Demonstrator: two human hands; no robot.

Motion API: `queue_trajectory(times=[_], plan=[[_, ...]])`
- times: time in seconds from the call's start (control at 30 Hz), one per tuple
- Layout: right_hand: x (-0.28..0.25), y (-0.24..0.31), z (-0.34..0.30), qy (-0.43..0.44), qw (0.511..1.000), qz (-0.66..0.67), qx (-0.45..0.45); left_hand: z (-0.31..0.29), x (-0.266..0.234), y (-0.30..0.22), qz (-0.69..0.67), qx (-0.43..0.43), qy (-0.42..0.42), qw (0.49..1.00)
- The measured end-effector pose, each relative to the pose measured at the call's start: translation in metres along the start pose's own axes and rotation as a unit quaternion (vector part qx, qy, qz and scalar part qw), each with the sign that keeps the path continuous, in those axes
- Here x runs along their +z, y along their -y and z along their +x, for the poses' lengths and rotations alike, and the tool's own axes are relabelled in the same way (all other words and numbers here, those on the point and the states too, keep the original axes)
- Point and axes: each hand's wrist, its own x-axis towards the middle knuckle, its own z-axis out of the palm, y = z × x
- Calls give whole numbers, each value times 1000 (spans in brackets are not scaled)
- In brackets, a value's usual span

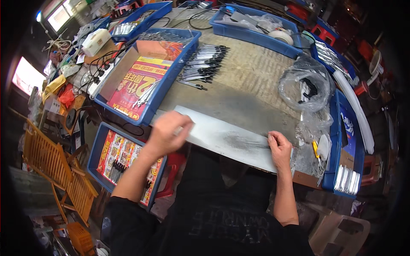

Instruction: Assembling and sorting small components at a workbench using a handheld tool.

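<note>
A pale, flat sheet (pixel 205 128) with a dark smudge lies along the table's front edge. Over its left end is my left hand (pixel 170 131), slightly blurred, its fingers curled together; whatever they pinch is hidden. My right hand (pixel 280 147) rests at the sheet's right end with thumb and fingers bent together, and I cannot make out anything between them. Beyond the sheet, several slim silver rods with black ends (pixel 207 59) lie in a row on the worn table covering (pixel 252 74).
At the left stands a blue tray (pixel 160 96) with printed card and thin metal pieces; a lower blue tray (pixel 96 147) holds black parts. A clear plastic bag (pixel 294 87), yellow-handled tool (pixel 315 149) and blue tray with silver pieces (pixel 326 181) are at the right. Another tray (pixel 252 40) stands behind.
</note>
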Motion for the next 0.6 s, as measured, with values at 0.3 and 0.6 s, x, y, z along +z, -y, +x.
queue_trajectory(times=[0.3,0.6], plan=[[-3,-10,0,4,1000,-25,-15,-13,-140,114,176,-212,-81,958],[1,-15,1,-9,999,-31,12,-23,-198,210,208,-339,-62,915]])
